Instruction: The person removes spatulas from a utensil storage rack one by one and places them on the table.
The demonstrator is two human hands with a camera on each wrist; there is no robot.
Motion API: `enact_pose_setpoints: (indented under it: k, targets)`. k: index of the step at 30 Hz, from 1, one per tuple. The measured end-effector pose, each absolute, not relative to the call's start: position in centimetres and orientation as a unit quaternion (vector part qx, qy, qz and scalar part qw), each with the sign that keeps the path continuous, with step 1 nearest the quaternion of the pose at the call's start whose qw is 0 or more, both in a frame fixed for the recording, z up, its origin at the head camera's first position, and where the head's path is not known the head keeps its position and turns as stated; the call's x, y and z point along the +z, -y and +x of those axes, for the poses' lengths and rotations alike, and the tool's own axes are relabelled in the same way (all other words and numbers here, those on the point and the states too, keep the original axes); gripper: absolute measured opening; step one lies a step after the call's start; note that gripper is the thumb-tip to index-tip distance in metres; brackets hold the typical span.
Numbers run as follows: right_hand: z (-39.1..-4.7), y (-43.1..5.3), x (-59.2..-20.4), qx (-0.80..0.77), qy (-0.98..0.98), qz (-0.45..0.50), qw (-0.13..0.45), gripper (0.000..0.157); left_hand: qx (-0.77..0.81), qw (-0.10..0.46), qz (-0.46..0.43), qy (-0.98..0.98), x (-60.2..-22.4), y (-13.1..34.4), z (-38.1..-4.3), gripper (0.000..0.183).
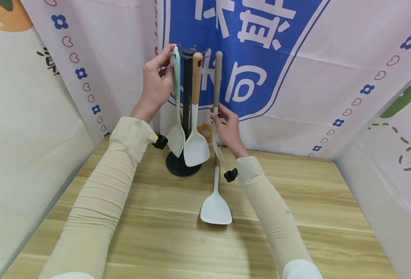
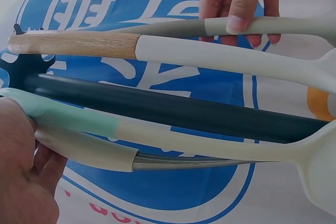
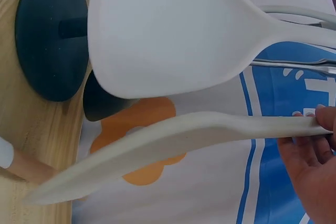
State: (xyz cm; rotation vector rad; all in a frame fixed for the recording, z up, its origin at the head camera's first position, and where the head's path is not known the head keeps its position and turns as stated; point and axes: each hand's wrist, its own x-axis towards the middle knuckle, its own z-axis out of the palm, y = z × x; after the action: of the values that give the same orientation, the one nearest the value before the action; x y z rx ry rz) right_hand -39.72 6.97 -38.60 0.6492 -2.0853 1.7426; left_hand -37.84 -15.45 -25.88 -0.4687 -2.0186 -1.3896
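My left hand [image 1: 158, 81] pinches the top of a mint-handled spatula [image 1: 177, 83], right at a hook of the black utensil stand [image 1: 187, 81]. Its cream head hangs down beside the pole. With my right hand [image 1: 229, 130] I grip a grey-handled spatula [image 1: 217, 83] upright, just right of the stand, around where its handle meets the pale neck. In the right wrist view its pale curved blade [image 3: 157, 140] is seen edge-on. Between the hands a white spatula [image 1: 196, 149] with a wooden handle hangs on the stand.
Another white spatula [image 1: 216, 209] with a wooden handle lies on the wooden table [image 1: 156, 240]. A beige-handled utensil with metal wires [image 2: 86, 148] hangs behind the mint handle. The stand's round black base [image 1: 177, 168] sits near the printed cloth [image 1: 303, 93] at the back.
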Motion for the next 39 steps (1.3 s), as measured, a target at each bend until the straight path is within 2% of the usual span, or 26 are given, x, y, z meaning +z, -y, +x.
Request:
enact_pose_setpoints:
  k: [27, 39]
  targets:
    - [-38.0, -9.0, -39.4, 0.625, 0.744, 0.195, 0.136, 0.048, -0.535, 0.318, -0.170, 0.764, -25.6, 15.3, -37.8, 0.048]
    - [-38.1, -10.6, -40.5, 0.619, 0.736, 0.210, 0.175, 0.036, -0.535, 0.320, -0.165, 0.765, -25.7, 15.2, -37.9, 0.048]
